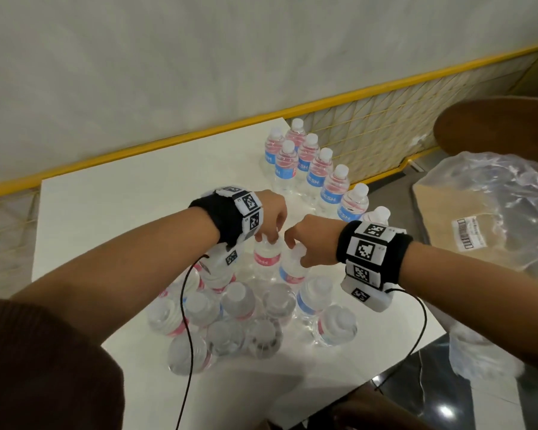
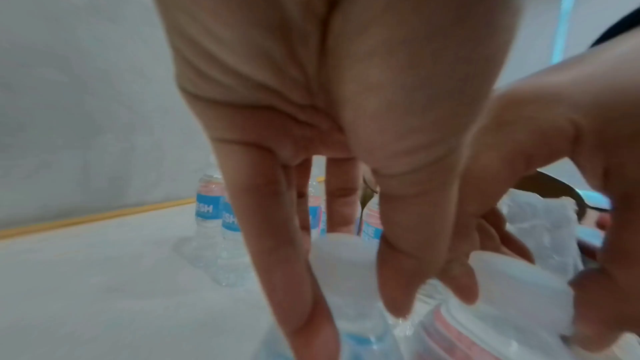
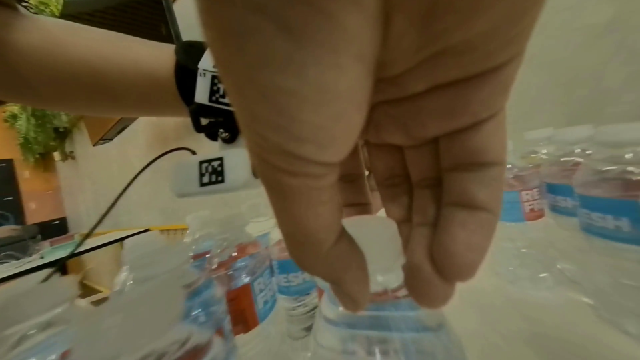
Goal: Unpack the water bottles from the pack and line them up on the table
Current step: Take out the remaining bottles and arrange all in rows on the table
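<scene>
Two clear water bottles with white caps and blue-red labels stand at the far edge of a loose cluster of bottles (image 1: 239, 318) on the white table (image 1: 121, 212). My left hand (image 1: 272, 235) reaches down and pinches the left bottle (image 1: 266, 257) at its cap (image 2: 341, 256); its fingers (image 2: 304, 297) point down around the neck. Beside it, my right hand (image 1: 294, 243) grips the right bottle (image 1: 292, 270), thumb and fingers on either side of its cap (image 3: 374, 240). Both bottles stand upright on the table.
A diagonal row of several upright bottles (image 1: 317, 169) runs along the table's far right side. Crumpled plastic wrap (image 1: 494, 206) lies on a brown parcel (image 1: 441, 231) to the right. A yellow wire fence (image 1: 370, 125) borders the table. Black cables (image 1: 185, 336) hang from my wrists.
</scene>
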Tool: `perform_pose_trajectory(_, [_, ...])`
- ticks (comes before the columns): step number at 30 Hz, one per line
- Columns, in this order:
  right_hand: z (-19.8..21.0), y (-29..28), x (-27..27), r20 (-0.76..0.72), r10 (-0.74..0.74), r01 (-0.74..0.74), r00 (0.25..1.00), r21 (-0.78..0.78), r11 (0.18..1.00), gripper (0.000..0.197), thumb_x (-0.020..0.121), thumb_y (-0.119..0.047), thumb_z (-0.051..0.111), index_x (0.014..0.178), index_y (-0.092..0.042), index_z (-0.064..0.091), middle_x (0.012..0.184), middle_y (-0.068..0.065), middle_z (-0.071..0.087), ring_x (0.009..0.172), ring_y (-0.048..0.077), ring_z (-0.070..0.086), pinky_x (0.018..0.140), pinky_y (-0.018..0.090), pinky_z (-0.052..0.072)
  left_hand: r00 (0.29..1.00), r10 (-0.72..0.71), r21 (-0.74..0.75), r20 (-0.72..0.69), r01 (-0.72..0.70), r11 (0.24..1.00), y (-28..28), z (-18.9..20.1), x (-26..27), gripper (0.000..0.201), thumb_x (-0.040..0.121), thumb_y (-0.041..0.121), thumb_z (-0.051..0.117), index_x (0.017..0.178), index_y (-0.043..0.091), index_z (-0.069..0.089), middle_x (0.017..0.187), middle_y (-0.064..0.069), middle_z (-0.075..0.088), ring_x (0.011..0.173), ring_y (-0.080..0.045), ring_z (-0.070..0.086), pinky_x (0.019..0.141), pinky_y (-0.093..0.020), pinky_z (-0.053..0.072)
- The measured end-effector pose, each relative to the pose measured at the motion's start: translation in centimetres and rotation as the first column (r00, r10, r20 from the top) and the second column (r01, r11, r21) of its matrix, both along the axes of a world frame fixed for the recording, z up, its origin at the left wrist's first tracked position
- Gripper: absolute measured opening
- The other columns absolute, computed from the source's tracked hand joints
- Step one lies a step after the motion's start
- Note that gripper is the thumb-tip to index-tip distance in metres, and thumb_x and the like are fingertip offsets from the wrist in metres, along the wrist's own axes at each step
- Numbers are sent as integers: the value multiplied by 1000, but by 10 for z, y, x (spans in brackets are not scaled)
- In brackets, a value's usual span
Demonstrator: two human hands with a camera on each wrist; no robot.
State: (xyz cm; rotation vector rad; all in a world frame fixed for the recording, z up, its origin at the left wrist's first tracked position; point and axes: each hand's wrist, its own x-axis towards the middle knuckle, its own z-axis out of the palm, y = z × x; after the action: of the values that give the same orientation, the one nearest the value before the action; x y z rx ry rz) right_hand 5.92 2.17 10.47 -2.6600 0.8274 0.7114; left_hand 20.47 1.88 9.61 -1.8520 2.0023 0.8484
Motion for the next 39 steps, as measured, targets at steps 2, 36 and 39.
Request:
perform_pose_trajectory(2, [2,-13,-1,-18,-18,17,1000,-14,1000,39,86,-20,62,124,-17,55,116,8,60,96,23,54,74,27,42,995,88,-35,-45,-90,995,-7,-1,-2,18,80,20,73,83,5,63,66,-5,65,60,-21,68,56,-25,53])
perform_pose_trajectory(36, [-8,-121,10,107,-294,307,950,-133,942,41,89,-11,60,129,-15,57,126,12,58,118,28,53,93,32,45,975,88,-371,-206,-161,914,-103,-16,16,35,91,8,53,125,11,61,129,-10,59,117,-29,55,96,-28,40])
perform_pose_trajectory(39, [-7,-123,7,97,-297,308,950,-118,944,41,88,-7,59,128,-18,57,126,14,56,115,28,55,91,31,46,981,67,-335,-180,-125,934,-107,-14,20,41,85,2,61,125,13,61,130,-8,59,118,-27,55,93,-26,41])
